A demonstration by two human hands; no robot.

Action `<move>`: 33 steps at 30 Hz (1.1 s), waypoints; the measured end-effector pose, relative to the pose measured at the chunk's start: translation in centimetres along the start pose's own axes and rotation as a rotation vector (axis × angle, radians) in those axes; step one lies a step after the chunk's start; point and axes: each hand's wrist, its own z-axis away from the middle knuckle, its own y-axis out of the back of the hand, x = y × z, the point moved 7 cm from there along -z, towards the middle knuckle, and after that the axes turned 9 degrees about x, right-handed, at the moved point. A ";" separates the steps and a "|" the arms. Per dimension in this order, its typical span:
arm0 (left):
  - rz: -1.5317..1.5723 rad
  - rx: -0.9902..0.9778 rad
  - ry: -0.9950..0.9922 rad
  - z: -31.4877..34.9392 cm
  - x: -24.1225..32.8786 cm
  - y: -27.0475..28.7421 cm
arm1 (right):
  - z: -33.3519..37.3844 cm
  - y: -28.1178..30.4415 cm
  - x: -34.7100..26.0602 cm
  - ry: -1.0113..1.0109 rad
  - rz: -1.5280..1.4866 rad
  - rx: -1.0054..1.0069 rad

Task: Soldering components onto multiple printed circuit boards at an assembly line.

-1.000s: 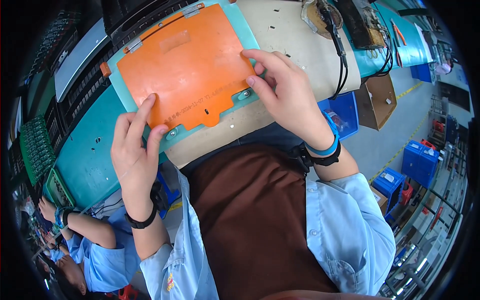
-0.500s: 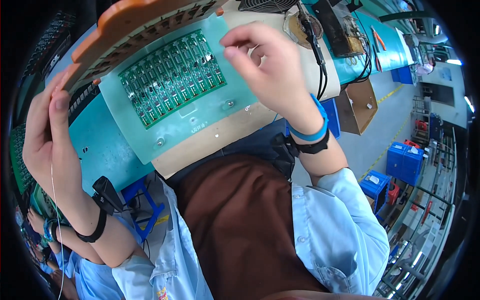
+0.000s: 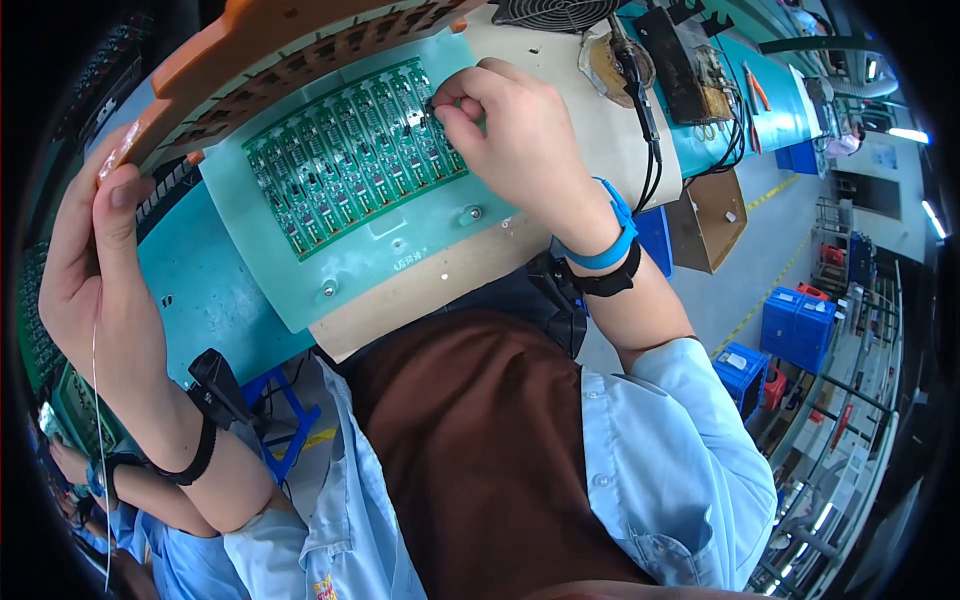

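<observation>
My left hand is closed on the near-left end of an orange frame with a slotted underside, which stands tilted up at the back of a translucent green plate. A thin pale wire hangs down along that hand and forearm. On the plate lies a green circuit board panel, made of several narrow boards side by side with small parts on them. My right hand is over the panel's right edge, thumb and forefinger pinched together. Whatever is between those fingertips is too small to name.
A black fan grille, a soldering iron with its cables and a dark metal box stand at the back right. Pliers lie beyond. Below are a cardboard box and blue crates. Another person's arm is at lower left.
My right hand has come left and down onto the panel's right edge, and its fingers have closed into a pinch. The left hand keeps its hold on the frame.
</observation>
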 end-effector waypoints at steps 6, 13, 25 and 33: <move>-0.022 -0.007 0.027 0.1 0.6 0.5 | 0.1 -1.3 -1.9 -0.026 0.005 -0.032; 0.026 0.009 0.046 0.3 1.1 0.0 | 0.3 -1.5 -2.7 0.069 0.054 -0.007; 0.033 0.058 0.038 0.3 1.3 -0.2 | -0.2 -1.6 -3.4 0.281 0.127 -0.066; 0.075 0.021 0.000 0.4 1.9 -0.4 | -0.2 -1.0 -1.9 0.143 -0.005 -0.022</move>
